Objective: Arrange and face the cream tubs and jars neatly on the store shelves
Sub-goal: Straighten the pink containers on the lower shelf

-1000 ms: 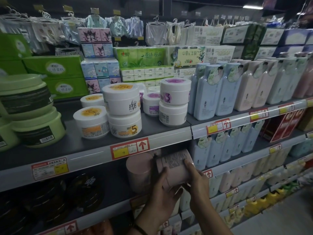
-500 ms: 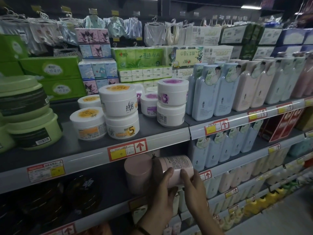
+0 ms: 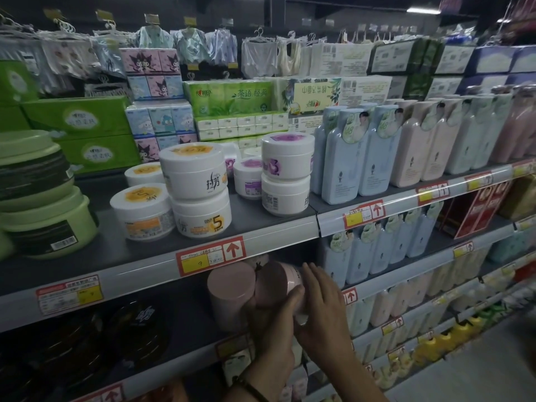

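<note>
Pink jar (image 3: 278, 282), tilted beside its upright twin (image 3: 229, 288), is gripped by left hand (image 3: 272, 323) and right hand (image 3: 322, 309) — likely to turn its label forward.

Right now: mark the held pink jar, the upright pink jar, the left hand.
held pink jar (image 3: 278, 281), head view, pink side wall
upright pink jar (image 3: 230, 285), head view, lid top
left hand (image 3: 272, 323), head view, knuckles
</note>
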Motion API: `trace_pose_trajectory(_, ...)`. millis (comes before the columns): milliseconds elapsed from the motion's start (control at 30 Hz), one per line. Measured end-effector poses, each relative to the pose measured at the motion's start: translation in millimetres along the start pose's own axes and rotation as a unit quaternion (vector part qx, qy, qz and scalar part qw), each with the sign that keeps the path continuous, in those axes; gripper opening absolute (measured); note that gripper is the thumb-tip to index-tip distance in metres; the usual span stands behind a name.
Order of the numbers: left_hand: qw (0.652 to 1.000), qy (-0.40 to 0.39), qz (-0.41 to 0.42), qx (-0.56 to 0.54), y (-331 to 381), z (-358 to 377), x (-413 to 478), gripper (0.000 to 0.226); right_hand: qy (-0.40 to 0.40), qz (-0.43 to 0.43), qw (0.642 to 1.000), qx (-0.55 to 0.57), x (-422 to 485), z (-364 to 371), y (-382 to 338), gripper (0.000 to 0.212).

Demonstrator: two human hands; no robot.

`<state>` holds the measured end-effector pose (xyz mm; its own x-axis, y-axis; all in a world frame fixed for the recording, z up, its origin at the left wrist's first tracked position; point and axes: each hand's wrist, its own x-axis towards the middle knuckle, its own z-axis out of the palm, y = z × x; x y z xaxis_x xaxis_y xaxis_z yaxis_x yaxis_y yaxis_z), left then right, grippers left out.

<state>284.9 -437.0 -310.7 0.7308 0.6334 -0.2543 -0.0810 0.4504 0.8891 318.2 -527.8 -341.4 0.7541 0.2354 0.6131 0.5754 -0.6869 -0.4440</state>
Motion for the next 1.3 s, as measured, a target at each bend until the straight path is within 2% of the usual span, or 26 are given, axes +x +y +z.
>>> trace_pose_trajectory(67, 0.999, 0.011, 0.035, 0.031, -3.8, -0.6, 0.2, 0.087, 0.002, -0.021, 1.0, -0.007, 1.9, 5.1, 1.1, 0.1)
trace_pose_trajectory(233, 0.996, 0.037, 0.058, 0.051, 1.1, 0.1, -1.5, 0.102, 0.012, -0.022, 1.0, 0.009, 6.2, 9.5, -1.6, 0.091)
trace_pose_trajectory(433, 0.993, -0.006, 0.08, 0.083, 12.7, -6.9, -4.1, 0.106, 0.016, 0.004, 0.998, 0.054, 15.0, 5.6, -6.4, 0.086)
trace_pose_trajectory(467, 0.993, -0.019, 0.075, 0.087, 17.3, -8.6, -7.4, 0.099, 0.016, 0.01, 0.997, 0.069, 16.9, 4.5, -7.3, 0.085)
trace_pose_trajectory(567, 0.99, -0.047, 0.072, 0.113, 23.7, -14.8, -9.9, 0.057, 0.02, 0.033, 0.993, 0.114, 22.0, 0.4, -11.7, 0.084)
trace_pose_trajectory(600, 0.99, -0.053, 0.069, 0.114, 26.0, -16.3, -11.0, 0.053, 0.019, 0.038, 0.991, 0.126, 23.3, -0.5, -13.2, 0.085)
trace_pose_trajectory(767, 0.989, -0.086, 0.027, 0.117, 30.2, -24.9, -18.2, 0.084, -0.003, 0.065, 0.985, 0.163, 26.8, 2.8, -13.8, 0.1)
trace_pose_trajectory(867, 0.985, -0.101, 0.032, 0.136, 30.0, -28.9, -21.1, 0.091, -0.003, 0.082, 0.981, 0.178, 29.1, 8.4, -13.8, 0.108)
trace_pose_trajectory(1067, 0.978, -0.13, 0.013, 0.16, 26.7, -31.4, -18.2, 0.108, -0.007, 0.115, 0.971, 0.21, 32.4, 12.6, -14.1, 0.104)
trace_pose_trajectory(1300, 0.976, -0.135, 0.015, 0.17, 12.5, -35.0, -14.6, 0.103, -0.018, 0.139, 0.965, 0.222, 38.2, 19.1, -10.3, 0.102)
